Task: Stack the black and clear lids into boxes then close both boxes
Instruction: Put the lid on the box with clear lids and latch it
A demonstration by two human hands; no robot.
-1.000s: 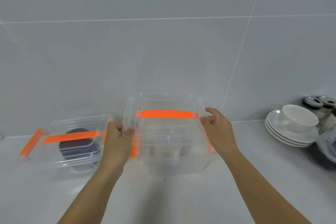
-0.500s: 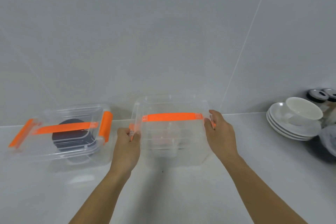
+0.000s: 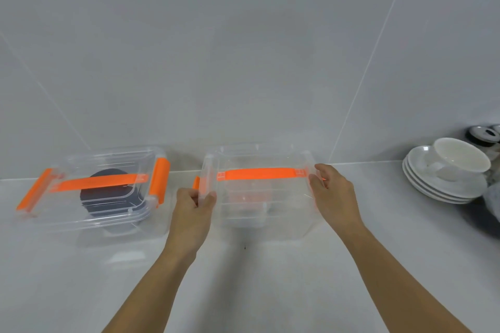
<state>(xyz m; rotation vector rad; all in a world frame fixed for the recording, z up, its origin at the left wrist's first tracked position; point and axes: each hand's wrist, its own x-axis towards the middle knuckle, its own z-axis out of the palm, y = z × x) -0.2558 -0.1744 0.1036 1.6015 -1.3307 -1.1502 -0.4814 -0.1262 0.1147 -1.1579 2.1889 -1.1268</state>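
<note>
Two clear boxes sit side by side on the pale counter (image 3: 257, 292) against the tiled wall. Farthest left, the left box (image 3: 89, 205) has its cover on, an orange carry handle (image 3: 98, 182) lying across the top and an orange latch at each end; the right-hand latch (image 3: 159, 181) looks folded down, while the left one (image 3: 33, 189) appears to stand out from the box, though I cannot tell whether it is fully clipped. A stack of black lids (image 3: 111, 200) shows through the plastic inside it. Next, the left hand (image 3: 196, 208) is curled around the left end of the right box (image 3: 259, 192), fingers pinching the cover's edge by its orange latch (image 3: 196, 186). That box holds what seems to be clear lids (image 3: 247, 204), faint and hard to make out. Its own orange handle (image 3: 259, 173) lies flat on top. The right hand (image 3: 332, 192) grips the opposite end, fingers bent over the rim; the latch there is hidden. Far right, a white cup on stacked saucers (image 3: 443, 181) stands well apart. The step in hand seems to be closing the second box; the next move likely calls for pressing both end latches down until they seat, then checking the first box's left latch.
</note>
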